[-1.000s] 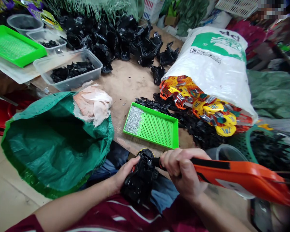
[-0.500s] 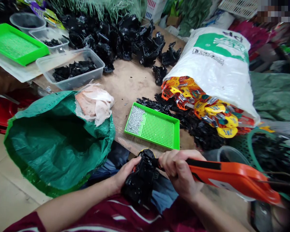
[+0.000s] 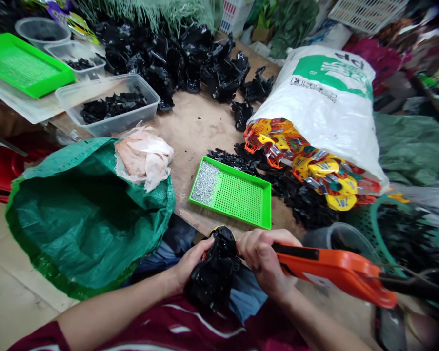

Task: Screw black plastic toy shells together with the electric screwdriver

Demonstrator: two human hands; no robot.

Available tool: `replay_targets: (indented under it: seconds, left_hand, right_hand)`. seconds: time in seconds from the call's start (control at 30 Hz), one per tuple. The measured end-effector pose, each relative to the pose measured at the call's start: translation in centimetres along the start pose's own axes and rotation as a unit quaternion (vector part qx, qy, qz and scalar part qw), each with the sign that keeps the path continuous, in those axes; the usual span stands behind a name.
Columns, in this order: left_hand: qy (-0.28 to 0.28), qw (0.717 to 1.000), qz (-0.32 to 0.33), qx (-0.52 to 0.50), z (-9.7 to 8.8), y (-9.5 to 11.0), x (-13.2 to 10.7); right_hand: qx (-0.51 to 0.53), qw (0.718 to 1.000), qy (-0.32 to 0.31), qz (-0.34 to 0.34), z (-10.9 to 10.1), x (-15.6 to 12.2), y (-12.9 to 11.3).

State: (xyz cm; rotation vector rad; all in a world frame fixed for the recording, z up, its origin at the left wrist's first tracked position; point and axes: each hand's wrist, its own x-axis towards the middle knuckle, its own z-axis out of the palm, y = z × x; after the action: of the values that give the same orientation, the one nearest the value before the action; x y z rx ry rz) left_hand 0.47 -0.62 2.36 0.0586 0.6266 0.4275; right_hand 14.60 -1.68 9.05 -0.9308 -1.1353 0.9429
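A glossy black plastic housing (image 3: 212,275) with a bit of yellow and orange at its far end lies over my lap. My left hand (image 3: 192,261) is closed around its left side. My right hand (image 3: 267,258) grips the front of an orange electric screwdriver (image 3: 332,273), which lies sideways and points left at the housing. My right fingers are close against the housing's right edge, so the screwdriver's tip is hidden. Just beyond my hands is a green perforated tray (image 3: 241,195), with small silver screws (image 3: 206,182) heaped at its left end.
An open green sack (image 3: 73,229) stands at the left. A white sack (image 3: 322,92) spills yellow and orange parts at the right. Black housings (image 3: 190,58) are piled at the back, near a clear tub (image 3: 109,119) of black pieces. A green basket (image 3: 378,229) stands right.
My right hand and the screwdriver have shifted left, closer to the housing. My left hand and the housing have hardly moved.
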Motion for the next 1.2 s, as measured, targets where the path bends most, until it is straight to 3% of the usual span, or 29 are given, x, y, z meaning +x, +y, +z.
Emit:
replay_targets:
  seconds: [0.23, 0.37, 0.6, 0.83, 1.0, 1.2]
  left_hand:
    - [0.005, 1.000, -0.021, -0.019, -0.6, -0.4, 0.0]
    - [-0.001, 1.000, -0.022, -0.013, -0.9, -0.6, 0.1]
    - [0.009, 0.998, -0.062, 0.017, -0.7, -0.3, -0.2]
    - [-0.005, 0.993, -0.114, 0.023, -0.7, -0.3, -0.1]
    - [0.022, 0.991, -0.125, 0.032, -0.6, -0.2, -0.3]
    - [-0.007, 0.992, -0.117, 0.038, -0.4, 0.0, -0.5]
  right_hand:
    - [0.006, 1.000, 0.009, 0.010, 0.2, -0.1, 0.5]
    - [0.008, 0.998, 0.055, 0.042, 0.4, 0.6, -0.3]
    - [0.007, 0.995, 0.100, -0.028, 0.9, 5.6, -2.1]
    - [-0.007, 0.987, 0.151, -0.056, 0.9, 11.5, 1.7]
    - [-0.018, 0.988, 0.143, -0.051, 1.1, 12.7, 3.7]
    - [-0.021, 0.988, 0.144, -0.056, 1.3, 13.3, 4.4]
